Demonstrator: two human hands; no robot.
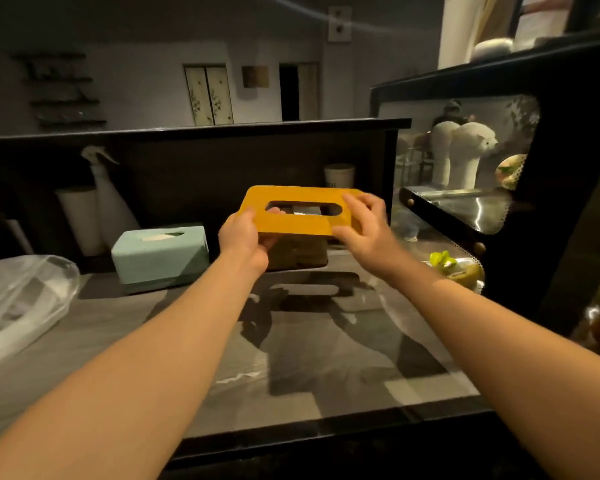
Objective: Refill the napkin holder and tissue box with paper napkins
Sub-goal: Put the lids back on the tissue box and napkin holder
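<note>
Two hands held the yellow tissue-box lid above its dark wooden base.

Left hand gripped the lid's left end, thumb on top beside the oval slot, fingers curled underneath. Right hand gripped the right end, fingers curled over the top surface near the slot, thumb along the near edge. Lid was tilted, near edge lower, and lifted clear of the base, which stood on the grey counter directly below. Through the slot something pale showed; contents could not be determined. A mint-green tissue box stood on the counter just left of the base, with a tissue showing at its opening. A clear plastic bag lay at far left. A white spray bottle and a paper roll stood behind the green box. A glass display case stood at right.
</note>
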